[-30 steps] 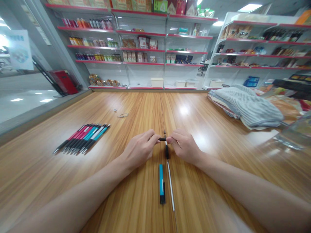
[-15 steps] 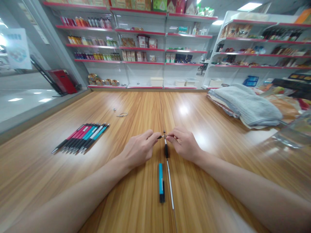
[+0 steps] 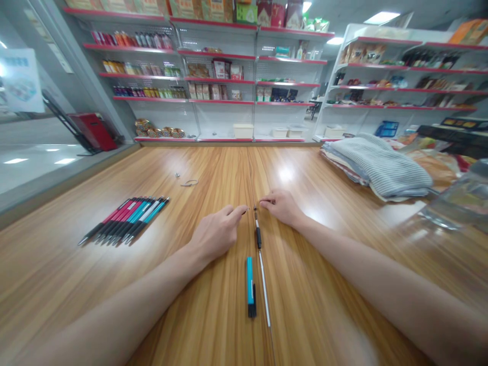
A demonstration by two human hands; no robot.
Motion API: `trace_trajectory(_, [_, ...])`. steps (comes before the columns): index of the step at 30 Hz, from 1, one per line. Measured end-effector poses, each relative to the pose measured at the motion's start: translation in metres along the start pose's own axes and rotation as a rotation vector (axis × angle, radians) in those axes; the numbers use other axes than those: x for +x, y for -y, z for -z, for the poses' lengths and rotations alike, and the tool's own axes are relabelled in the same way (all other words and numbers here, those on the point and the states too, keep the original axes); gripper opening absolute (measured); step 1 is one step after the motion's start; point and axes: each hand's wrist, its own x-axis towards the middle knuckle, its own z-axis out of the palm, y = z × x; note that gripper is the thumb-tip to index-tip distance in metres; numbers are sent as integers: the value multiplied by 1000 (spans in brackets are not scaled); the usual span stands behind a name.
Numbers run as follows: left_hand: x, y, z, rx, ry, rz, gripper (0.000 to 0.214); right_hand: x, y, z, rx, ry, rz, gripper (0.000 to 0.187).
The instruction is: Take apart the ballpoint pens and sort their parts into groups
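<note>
2 bare hands (image 3: 218, 230) (image 3: 282, 207), 2 uncovered wrists (image 3: 196, 254), 2 bare forearms (image 3: 152, 287), narrowing toward the wrists

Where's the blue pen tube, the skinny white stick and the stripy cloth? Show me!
Blue pen tube (image 3: 249, 279): head view, on its blue side.
Skinny white stick (image 3: 264, 288): head view, about midway along it.
Stripy cloth (image 3: 385, 165): head view, on its striped top.

Not reading any text here tbh: the poster (image 3: 22, 81) at upper left is showing blurry print, and the top-shelf boxes (image 3: 221, 10) are blurring too.
</note>
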Motion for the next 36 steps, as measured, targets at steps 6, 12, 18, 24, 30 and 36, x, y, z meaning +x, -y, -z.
trace_trajectory(6, [-2, 3, 0, 8, -15, 19, 36, -5, -2, -2, 77, 30, 122, 19])
trace_trajectory(12, [1, 6, -6, -68, -61, 16, 34, -5, 0, 3, 114, 55, 140, 27])
trace_trajectory(18, [1, 6, -5, -74, -48, 8, 29, -4, 1, 3, 123, 70, 128, 27])
trace_trajectory(24, [1, 5, -4, -67, -50, -8, 25, -5, 2, 3, 84, 57, 121, 15])
trace_trajectory(30, [6, 13, -7, -164, -30, -53, 22, -5, 2, 2, 54, 52, 101, 13])
trace_trajectory(36, [36, 26, -12, -159, -37, 179, 27, -4, 3, 1, 38, 44, 91, 11])
